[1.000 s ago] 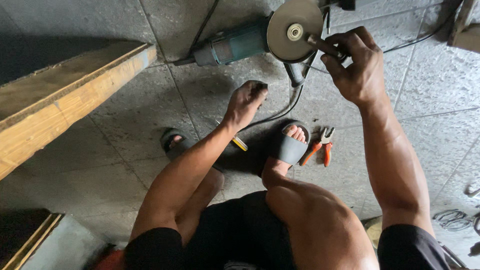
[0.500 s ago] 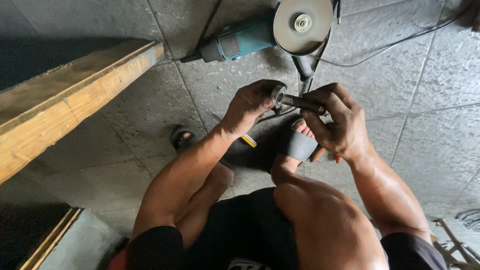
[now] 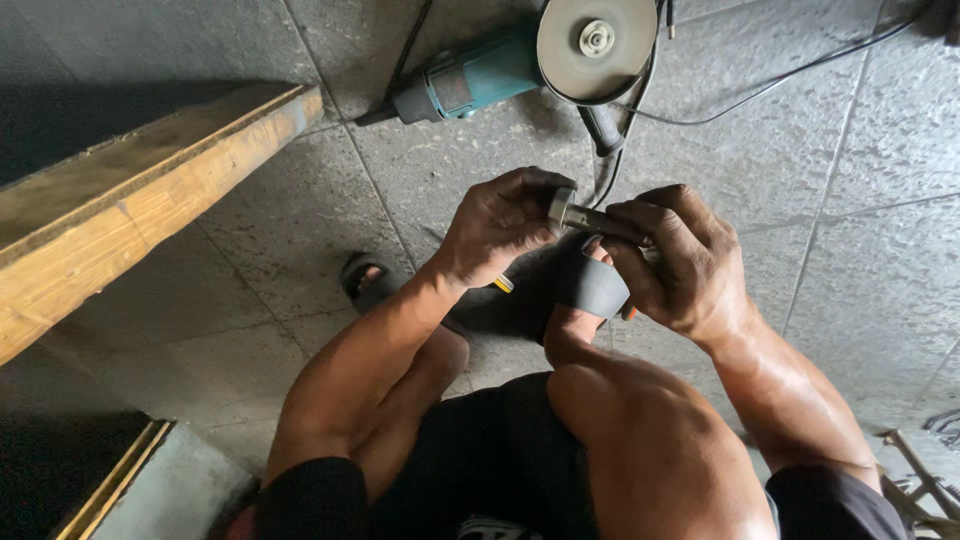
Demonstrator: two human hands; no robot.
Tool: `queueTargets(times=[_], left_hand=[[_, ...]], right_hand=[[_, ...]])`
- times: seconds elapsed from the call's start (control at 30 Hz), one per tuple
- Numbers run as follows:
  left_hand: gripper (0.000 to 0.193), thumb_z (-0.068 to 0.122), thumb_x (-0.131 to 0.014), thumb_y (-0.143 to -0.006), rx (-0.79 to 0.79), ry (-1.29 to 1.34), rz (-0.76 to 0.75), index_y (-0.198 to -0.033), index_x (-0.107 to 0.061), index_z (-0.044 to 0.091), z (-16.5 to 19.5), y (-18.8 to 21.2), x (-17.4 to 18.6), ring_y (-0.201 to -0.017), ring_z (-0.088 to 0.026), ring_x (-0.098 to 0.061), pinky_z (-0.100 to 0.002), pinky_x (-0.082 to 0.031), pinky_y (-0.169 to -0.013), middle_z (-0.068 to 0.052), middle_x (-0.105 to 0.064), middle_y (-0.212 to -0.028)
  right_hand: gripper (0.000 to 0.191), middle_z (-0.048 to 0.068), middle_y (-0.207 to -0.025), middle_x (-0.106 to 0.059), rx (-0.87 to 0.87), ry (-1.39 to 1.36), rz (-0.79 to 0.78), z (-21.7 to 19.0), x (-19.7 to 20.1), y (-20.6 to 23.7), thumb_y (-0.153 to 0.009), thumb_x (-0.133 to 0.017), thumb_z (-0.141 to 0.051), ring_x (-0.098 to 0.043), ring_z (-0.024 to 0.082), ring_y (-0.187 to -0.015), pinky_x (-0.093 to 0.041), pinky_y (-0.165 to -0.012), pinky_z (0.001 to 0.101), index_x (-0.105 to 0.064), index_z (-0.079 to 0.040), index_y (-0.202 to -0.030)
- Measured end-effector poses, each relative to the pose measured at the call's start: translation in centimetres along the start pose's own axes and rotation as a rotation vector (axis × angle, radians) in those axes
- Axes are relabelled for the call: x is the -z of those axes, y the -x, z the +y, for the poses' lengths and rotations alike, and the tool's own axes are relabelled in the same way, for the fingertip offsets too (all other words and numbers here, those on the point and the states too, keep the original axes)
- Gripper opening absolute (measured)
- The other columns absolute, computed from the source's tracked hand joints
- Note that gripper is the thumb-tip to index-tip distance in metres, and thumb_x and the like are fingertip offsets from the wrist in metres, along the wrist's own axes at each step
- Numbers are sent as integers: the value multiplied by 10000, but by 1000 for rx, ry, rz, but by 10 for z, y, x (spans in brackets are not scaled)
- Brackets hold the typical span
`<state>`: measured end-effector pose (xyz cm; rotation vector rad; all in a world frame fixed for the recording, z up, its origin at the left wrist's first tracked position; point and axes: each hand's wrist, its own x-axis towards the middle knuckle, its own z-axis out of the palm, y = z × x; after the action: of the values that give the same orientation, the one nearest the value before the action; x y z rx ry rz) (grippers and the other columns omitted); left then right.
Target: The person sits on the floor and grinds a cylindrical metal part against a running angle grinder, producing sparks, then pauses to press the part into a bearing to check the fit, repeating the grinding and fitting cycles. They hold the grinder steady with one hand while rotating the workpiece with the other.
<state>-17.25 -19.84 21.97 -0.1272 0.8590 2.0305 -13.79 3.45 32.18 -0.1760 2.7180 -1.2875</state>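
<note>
Both hands meet at the centre over the sandalled foot (image 3: 590, 290): the left hand (image 3: 495, 225) pinches the end of a small metal tool (image 3: 580, 216), and the right hand (image 3: 680, 260) is clamped round its shaft. At twelve o'clock, on the floor (image 3: 800, 150), lies a teal grinder (image 3: 520, 60); at nine o'clock, a wooden plank (image 3: 130, 210).

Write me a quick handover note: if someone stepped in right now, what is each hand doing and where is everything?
Left hand: fingertips on the end of a small metal part.
Right hand: gripping that part's other end, above the sandalled foot.
Angle grinder: lying on the stone floor ahead, disc facing up, untouched, cable trailing right.
Wooden beam: to the left.
Done or left: cannot tell; the part is between both hands.
</note>
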Motion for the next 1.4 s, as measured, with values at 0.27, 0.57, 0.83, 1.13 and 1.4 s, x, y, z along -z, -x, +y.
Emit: queueTargets(times=[0.27,0.57,0.83,1.13,1.4], left_hand=[[501,177,-861,-889,-278,-856,55,-1295,-603,35,43,-2,-52,-1116,-205,-686,-331,-578,-991,-89,-645,-1191],[644,217,-915,-860,-656,-1285,170,-1370,-568,35,33,-4,-104,-1092,-311,-630,-405,-565,-951,-134,-575,-1225],[630,224,-906,-908,-694,-1408,164,-1373,-544,1,33,0,-110,-1057,-334,-617,-443,-549,-931,-167,-572,-1227],[546,212,-866,-950,-675,-1388,178,-1329,-546,-15,29,1,-116,-1077,-328,-630,-412,-561,-918,-156,-561,-1153],[533,225,-857,-966,-725,-1427,207,-1324,-549,-22,29,-4,-121,-1069,-325,-631,-426,-555,-972,-156,-565,-1132]], right_hand=[[240,140,-1050,-665,-79,-300,116,26,-11,27,-944,-751,-83,-673,243,-929,-546,-773,337,-666,0,-1153],[179,121,-1162,-658,-313,-1659,131,86,-75,60,-1024,-715,-97,-646,190,-1033,-530,-887,297,-681,-24,-1184],[175,123,-1205,-649,-434,-1689,174,90,-81,74,-999,-704,-39,-652,218,-1089,-556,-949,339,-679,-30,-1172],[70,108,-1033,-632,-366,-1849,135,88,-79,66,-1019,-689,-99,-610,211,-962,-524,-854,352,-676,-49,-1066],[88,97,-980,-625,-411,-1812,214,69,-70,47,-1016,-690,-162,-582,236,-979,-489,-878,407,-657,-90,-977]])
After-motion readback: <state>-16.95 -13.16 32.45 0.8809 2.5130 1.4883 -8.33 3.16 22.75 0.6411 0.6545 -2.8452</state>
